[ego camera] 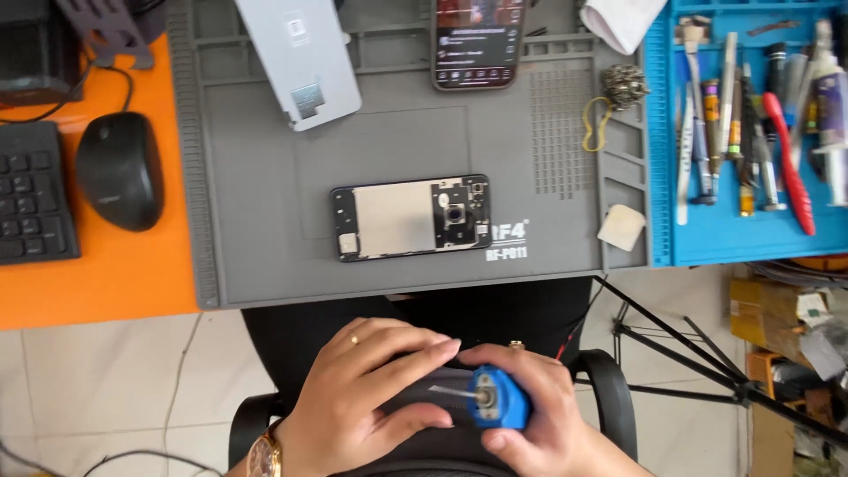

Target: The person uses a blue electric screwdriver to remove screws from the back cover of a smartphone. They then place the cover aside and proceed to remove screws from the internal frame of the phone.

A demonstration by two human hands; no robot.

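Both my hands are low in the head view, over my lap and a black chair. My right hand (pixel 539 415) grips a small blue tool (pixel 497 399) with a round metal end and a thin metal tip pointing left. My left hand (pixel 362 389), with a ring and a gold watch, curls around that tip, fingers touching it. On the grey work mat (pixel 265 247) above lies an opened phone (pixel 411 216) with its back removed, showing battery and camera module. Neither hand touches it.
A silver phone back cover (pixel 300 57) and a lit phone (pixel 477 44) lie at the mat's far edge. A blue tray (pixel 707 238) at right holds several tools. A black mouse (pixel 119 172) and keyboard (pixel 31 194) sit on the orange desk at left. A tripod (pixel 689 353) stands lower right.
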